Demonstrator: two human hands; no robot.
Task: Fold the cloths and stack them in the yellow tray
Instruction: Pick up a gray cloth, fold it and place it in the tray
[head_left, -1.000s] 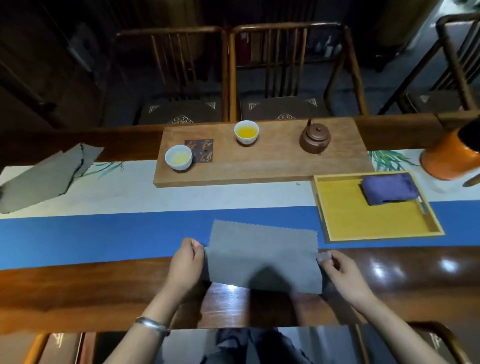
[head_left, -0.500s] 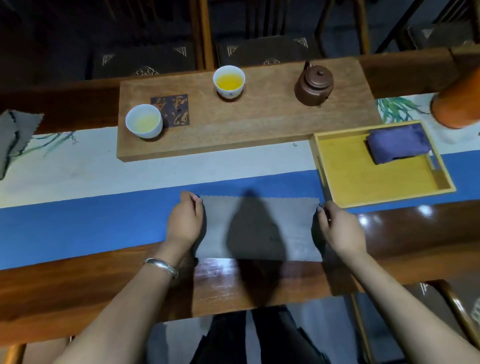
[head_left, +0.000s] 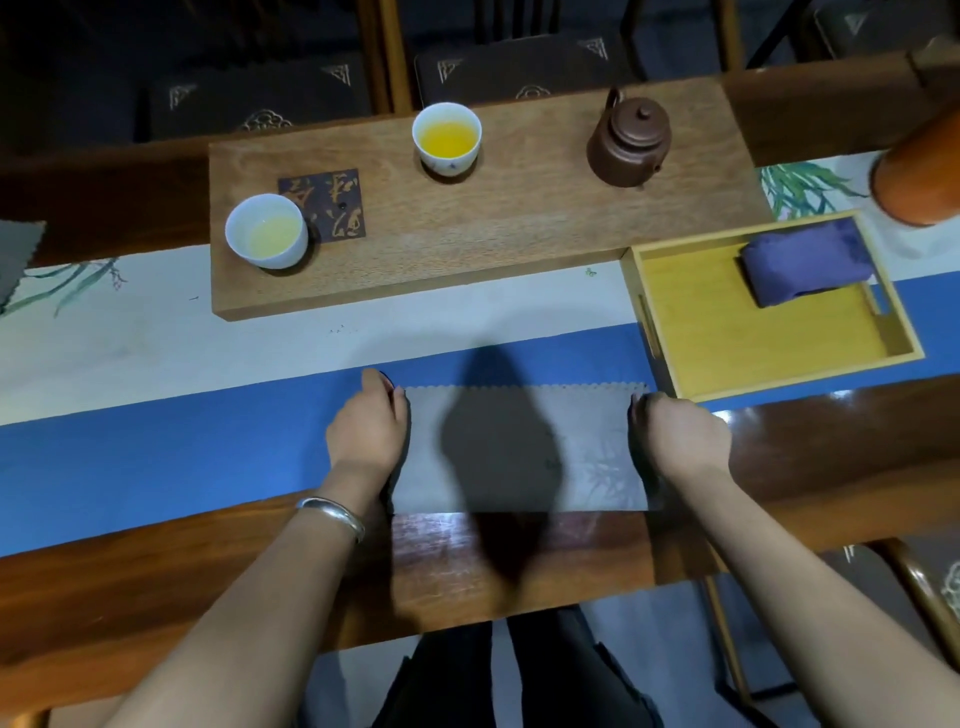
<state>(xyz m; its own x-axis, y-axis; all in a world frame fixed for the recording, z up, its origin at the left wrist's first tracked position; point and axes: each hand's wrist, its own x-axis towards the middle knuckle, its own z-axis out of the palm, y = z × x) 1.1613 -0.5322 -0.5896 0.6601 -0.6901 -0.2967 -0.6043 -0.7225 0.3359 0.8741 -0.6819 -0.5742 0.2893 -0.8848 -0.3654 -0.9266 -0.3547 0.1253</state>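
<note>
Both hands (head_left: 370, 431) (head_left: 675, 436) pinching grey cloth (head_left: 519, 447)

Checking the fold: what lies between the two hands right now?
Head view: the grey cloth lies flat between left hand and right hand, each at one short edge.

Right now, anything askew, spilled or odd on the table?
Nothing spilled or damaged. The purple cloth sits skewed in the far right corner of the yellow tray. Another grey cloth lies unfolded at the far left edge. Both cups and the teapot stand upright.
</note>
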